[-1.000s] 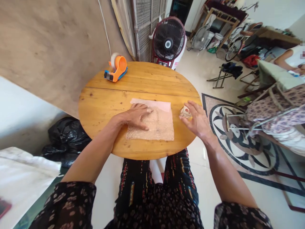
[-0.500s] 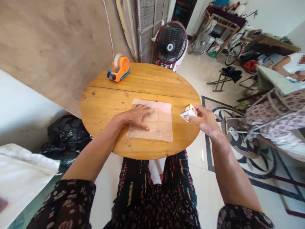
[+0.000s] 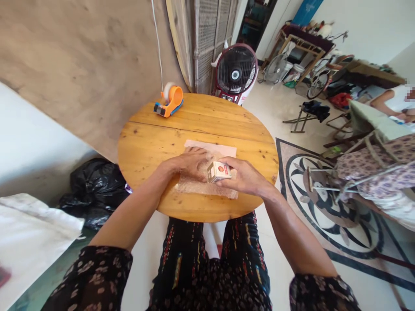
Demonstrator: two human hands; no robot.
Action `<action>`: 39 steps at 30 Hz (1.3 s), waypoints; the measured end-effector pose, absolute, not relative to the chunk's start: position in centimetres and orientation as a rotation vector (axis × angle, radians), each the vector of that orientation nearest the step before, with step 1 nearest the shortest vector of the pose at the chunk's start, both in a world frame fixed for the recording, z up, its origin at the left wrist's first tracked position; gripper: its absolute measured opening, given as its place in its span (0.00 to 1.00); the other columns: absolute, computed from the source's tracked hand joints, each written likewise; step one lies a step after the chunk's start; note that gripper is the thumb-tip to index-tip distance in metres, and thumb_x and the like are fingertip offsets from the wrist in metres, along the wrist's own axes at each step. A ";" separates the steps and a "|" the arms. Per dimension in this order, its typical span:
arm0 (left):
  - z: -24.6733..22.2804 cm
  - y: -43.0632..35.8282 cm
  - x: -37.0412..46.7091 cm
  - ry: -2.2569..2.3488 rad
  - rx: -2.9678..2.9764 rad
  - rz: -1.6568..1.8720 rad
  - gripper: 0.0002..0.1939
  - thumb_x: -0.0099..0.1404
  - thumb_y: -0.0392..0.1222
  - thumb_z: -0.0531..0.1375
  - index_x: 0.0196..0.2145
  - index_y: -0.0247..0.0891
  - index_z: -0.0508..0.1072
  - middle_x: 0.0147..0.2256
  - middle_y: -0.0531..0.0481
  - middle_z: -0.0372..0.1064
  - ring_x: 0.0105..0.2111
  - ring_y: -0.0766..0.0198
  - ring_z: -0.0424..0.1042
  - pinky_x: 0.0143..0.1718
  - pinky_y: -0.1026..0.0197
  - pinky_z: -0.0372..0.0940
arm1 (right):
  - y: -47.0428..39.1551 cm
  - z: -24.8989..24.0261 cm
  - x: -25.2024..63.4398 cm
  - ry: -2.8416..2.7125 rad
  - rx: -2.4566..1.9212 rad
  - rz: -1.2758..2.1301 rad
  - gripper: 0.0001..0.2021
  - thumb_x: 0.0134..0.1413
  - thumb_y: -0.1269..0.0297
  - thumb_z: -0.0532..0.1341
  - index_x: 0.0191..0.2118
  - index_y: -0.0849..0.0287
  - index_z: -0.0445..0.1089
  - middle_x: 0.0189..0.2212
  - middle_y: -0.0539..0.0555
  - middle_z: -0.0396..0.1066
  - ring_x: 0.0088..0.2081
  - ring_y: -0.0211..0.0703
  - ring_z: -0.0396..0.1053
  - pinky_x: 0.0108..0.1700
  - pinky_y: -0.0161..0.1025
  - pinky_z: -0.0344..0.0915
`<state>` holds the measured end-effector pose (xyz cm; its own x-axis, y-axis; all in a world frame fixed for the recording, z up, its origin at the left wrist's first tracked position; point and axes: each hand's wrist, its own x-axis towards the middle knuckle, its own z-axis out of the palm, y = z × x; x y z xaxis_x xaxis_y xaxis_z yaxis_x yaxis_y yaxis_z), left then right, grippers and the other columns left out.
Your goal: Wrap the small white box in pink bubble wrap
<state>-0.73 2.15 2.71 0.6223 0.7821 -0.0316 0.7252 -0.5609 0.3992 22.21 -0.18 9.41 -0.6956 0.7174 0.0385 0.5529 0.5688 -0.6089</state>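
A pinkish sheet of bubble wrap (image 3: pixel 194 186) lies flat on the round wooden table (image 3: pixel 142 147). My left hand (image 3: pixel 194 163) rests on its left half, fingers spread and palm down. In my right hand (image 3: pixel 241 176) is a small white box (image 3: pixel 219 171) with red print, gripped between the thumb and fingers. The box is over the middle of the sheet, close to my left fingertips; whether it touches the sheet I cannot tell.
An orange and blue tape dispenser (image 3: pixel 170 101) stands at the table's far left edge. Behind the table is a fan (image 3: pixel 236 74). Black plastic bags (image 3: pixel 94 185) lie on the left. At the right, a person sits by a green board (image 3: pixel 369 114).
My right hand has brought the box leftward from the table's right side to over the bubble wrap. My left hand stays on the sheet. The view has shifted slightly.
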 end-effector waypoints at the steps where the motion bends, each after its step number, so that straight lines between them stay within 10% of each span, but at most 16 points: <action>1: 2.9 2.0 -0.6 1.198 2.483 0.230 0.40 0.50 0.61 0.64 0.58 0.46 0.63 0.53 0.44 0.63 0.56 0.43 0.55 0.58 0.46 0.48 | -0.1 9.5 21.9 -2.531 -1.025 0.837 0.22 0.46 0.61 0.68 0.49 0.53 0.70 0.43 0.50 0.75 0.39 0.44 0.71 0.40 0.39 0.65; 8: 3.5 1.7 -0.5 1.275 2.388 0.260 0.39 0.47 0.61 0.65 0.53 0.40 0.64 0.49 0.43 0.64 0.51 0.44 0.60 0.54 0.46 0.54 | 3.0 5.6 21.1 -2.577 -1.022 0.902 0.20 0.44 0.58 0.68 0.45 0.55 0.71 0.43 0.52 0.74 0.42 0.48 0.72 0.44 0.43 0.67; 13: 3.3 1.8 -0.9 1.215 2.381 0.315 0.54 0.45 0.62 0.67 0.64 0.41 0.50 0.62 0.39 0.53 0.64 0.38 0.47 0.61 0.42 0.45 | 4.4 4.3 21.1 -2.524 -0.969 0.810 0.22 0.44 0.57 0.68 0.46 0.58 0.70 0.55 0.58 0.68 0.55 0.54 0.66 0.56 0.48 0.62; 20: 2.9 1.8 -1.1 1.213 2.338 0.314 0.61 0.46 0.64 0.66 0.68 0.40 0.42 0.67 0.36 0.43 0.67 0.36 0.39 0.64 0.39 0.40 | 4.1 4.7 20.0 -2.546 -1.069 0.633 0.21 0.46 0.60 0.66 0.49 0.57 0.69 0.49 0.57 0.72 0.48 0.52 0.70 0.51 0.48 0.65; 26: 2.3 2.1 -1.3 1.185 2.378 0.378 0.58 0.45 0.66 0.66 0.66 0.39 0.48 0.65 0.36 0.49 0.66 0.38 0.43 0.64 0.41 0.42 | 3.9 4.1 20.4 -2.569 -1.040 0.626 0.33 0.48 0.59 0.66 0.61 0.58 0.60 0.59 0.62 0.64 0.58 0.57 0.63 0.58 0.53 0.60; 39: 1.2 2.5 -1.5 1.153 2.399 0.416 0.59 0.45 0.68 0.66 0.66 0.38 0.48 0.65 0.35 0.49 0.66 0.39 0.43 0.65 0.40 0.38 | 4.2 3.8 20.9 -2.539 -1.069 0.662 0.27 0.49 0.61 0.65 0.57 0.57 0.66 0.54 0.59 0.69 0.53 0.53 0.68 0.55 0.50 0.63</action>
<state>-1.49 2.52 1.24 0.6066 0.7913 0.0762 0.6577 -0.5534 0.5111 20.85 4.16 3.81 -0.6746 0.7314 0.0999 0.5894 0.6152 -0.5236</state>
